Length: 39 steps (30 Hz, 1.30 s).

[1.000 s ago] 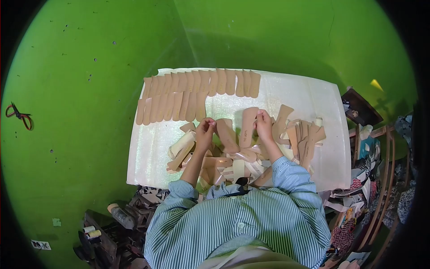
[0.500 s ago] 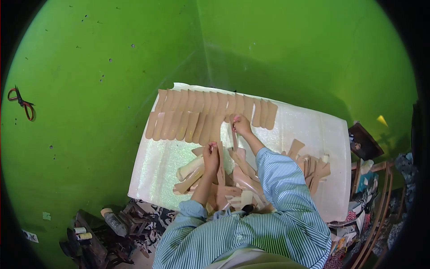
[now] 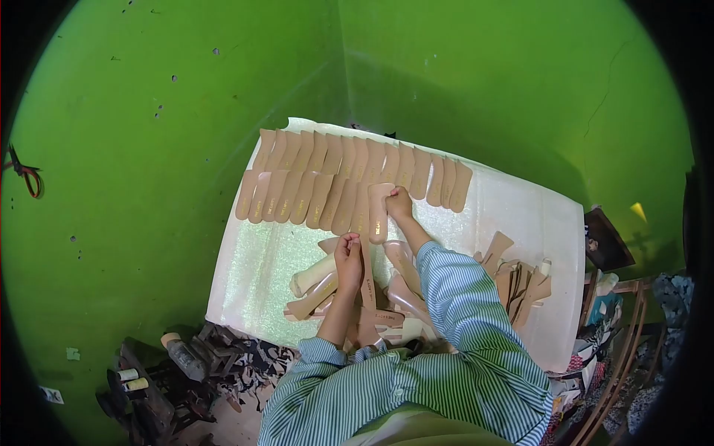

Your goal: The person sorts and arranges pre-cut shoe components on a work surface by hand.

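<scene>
A tan insole (image 3: pixel 378 215) with gold print lies at the right end of the lower row, pinched along its upper right side by my right hand (image 3: pixel 399 205). My left hand (image 3: pixel 347 260) is closed with thumb and fingertips together, right at the lower edge of that row; I cannot tell what is in it. Beside it a longer tan piece (image 3: pixel 368 286) with dark print points down toward my body. An upper row of insoles (image 3: pixel 327 152) and a lower row of insoles (image 3: pixel 290 197) overlap side by side. Loose tan pieces (image 3: pixel 401 260) lie between my forearms.
A white shiny sheet (image 3: pixel 249 275) covers the table. More tan pieces (image 3: pixel 520 286) are heaped right of my right arm. Scissors (image 3: pixel 26 172) hang on the green wall at left. A bottle (image 3: pixel 184 358) and thread spools (image 3: pixel 134 380) stand at lower left.
My right hand has set the insole against the lower row's right end, its printed face showing now. My left hand stays nearly in place, closed. The view has shifted slightly.
</scene>
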Available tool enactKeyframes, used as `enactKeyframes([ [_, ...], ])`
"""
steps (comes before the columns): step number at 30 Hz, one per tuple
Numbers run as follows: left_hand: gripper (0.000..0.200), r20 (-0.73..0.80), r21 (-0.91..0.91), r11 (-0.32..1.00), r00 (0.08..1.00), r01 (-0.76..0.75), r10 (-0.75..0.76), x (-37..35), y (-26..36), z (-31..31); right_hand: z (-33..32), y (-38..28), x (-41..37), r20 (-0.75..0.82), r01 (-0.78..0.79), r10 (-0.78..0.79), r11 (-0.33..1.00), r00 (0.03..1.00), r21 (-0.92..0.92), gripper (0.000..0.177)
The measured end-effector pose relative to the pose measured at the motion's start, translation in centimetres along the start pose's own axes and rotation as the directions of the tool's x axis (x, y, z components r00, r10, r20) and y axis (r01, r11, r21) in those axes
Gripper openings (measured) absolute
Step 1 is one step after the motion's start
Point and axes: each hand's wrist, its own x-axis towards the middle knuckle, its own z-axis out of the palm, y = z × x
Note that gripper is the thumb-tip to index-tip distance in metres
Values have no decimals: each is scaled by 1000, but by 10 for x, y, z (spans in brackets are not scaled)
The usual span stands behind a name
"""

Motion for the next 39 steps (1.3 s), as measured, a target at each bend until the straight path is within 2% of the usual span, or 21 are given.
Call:
enactKeyframes([
  [5,8,2,91,996,1000,-6,6,10,-8,1,-19,-12,-21,-13,44,-44,999,999,-30,15],
  [7,11,78,298,950,994,-90,70,19,-4,5,-36,-19,-39,-126,377,-422,885,898,-272,14],
  [8,11,85,301,950,994,-89,66,26,-7,5,-48,-27,-50,-134,371,-417,888,899,-272,14],
  [9,12,94,357,920,986,-163,138,36,-14,5,-63,-39,-65,126,171,-178,983,976,62,14],
  [10,14,106,409,882,972,-234,209,43,-18,6,-72,-42,-76,435,-137,-14,939,900,314,14],
  [11,14,114,408,882,972,-235,206,48,-17,11,-75,-35,-84,429,-137,-12,939,903,317,14],
  [13,17,137,434,863,966,-259,222,58,-15,18,-75,-25,-96,504,27,-169,960,847,278,13],
  [14,20,150,489,840,971,-235,184,64,-16,21,-78,-21,-94,564,111,-187,980,804,166,11],
  [17,25,231,503,795,940,-337,252,66,-20,32,-75,-20,-84,456,51,-141,978,879,204,10],
  [19,30,245,524,805,954,-279,171,68,-22,28,-76,-19,-71,419,58,-146,974,896,217,10],
  [21,38,433,673,470,819,-572,376,71,-32,19,-67,-3,-53,303,0,-94,955,948,298,10],
  [22,38,435,674,467,818,-573,376,66,-27,20,-56,20,-38,231,23,-84,967,969,254,10],
  [23,44,453,801,279,840,-530,298,58,-20,22,-58,13,-39,231,23,-84,966,969,257,10],
  [24,50,451,878,69,866,-474,217,52,-12,25,-61,7,-40,220,-98,43,964,975,249,11],
  [25,50,453,877,66,866,-475,213,50,-12,24,-62,5,-40,208,-220,171,945,963,241,12],
  [27,57,486,874,-76,866,-480,116,48,-13,21,-61,1,-40,183,-224,186,951,965,215,12],
  [32,60,522,853,-31,853,-521,29,58,-29,8,-60,1,-40,174,-205,177,965,969,161,16],
  [34,60,513,858,-29,858,-513,11,58,-29,6,-57,0,-41,96,-55,56,998,994,-11,17],
  [35,60,511,859,-9,859,-511,12,57,-28,7,-58,-3,-44,99,-55,56,998,994,-11,17],
  [37,59,507,862,8,862,-507,11,56,-21,7,-65,-13,-52,53,50,-38,968,998,-246,24],
  [39,57,489,871,37,872,-490,33,59,-7,8,-74,-28,-65,19,21,-17,958,1000,-285,28],
])
